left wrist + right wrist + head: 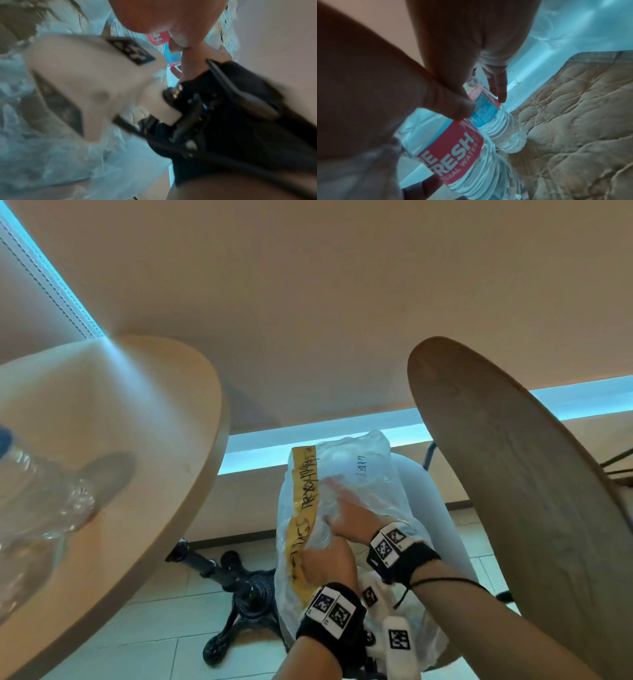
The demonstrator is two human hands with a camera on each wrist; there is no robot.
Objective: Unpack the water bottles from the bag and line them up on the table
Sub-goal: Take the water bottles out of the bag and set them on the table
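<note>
While one bottle (41, 501) stands on the left surface (144, 412), I see my left grip (325, 559) pinching the bag (359, 467); film could slip and shut. Right grip (349, 518) is inside, fingers apart, touching two bottles (471, 135) below it, unclamped; slick ribs may slide.

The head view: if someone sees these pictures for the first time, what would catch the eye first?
The clear plastic bag with a yellow written strip stands in the middle on a white chair, and both hands, left and right, work at it. Inside it, the right wrist view shows two water bottles with red and blue labels, the fingers reaching onto them. One bottle already rests on the round table at left.
</note>
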